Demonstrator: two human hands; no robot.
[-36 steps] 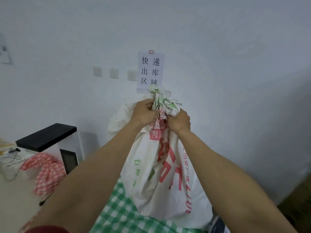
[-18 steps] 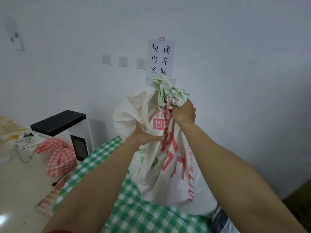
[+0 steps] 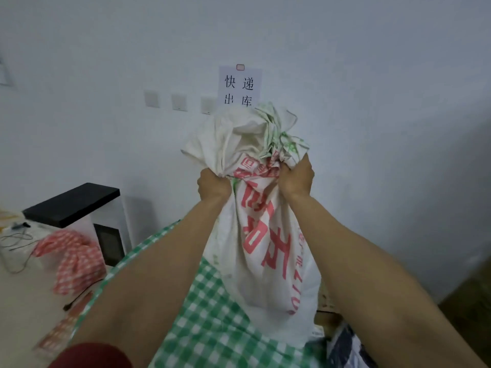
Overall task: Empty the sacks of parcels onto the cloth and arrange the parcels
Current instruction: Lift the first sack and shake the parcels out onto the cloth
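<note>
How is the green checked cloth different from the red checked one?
The green cloth is spread out flat; the red cloth is crumpled in a heap. The green cloth lies beneath the sack; the red cloth sits off to the left by the black-topped box. Both are checked with white.

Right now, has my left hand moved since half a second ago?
Yes: the left hand has climbed up the sack toward the wall sockets, now level with the right hand.
</note>
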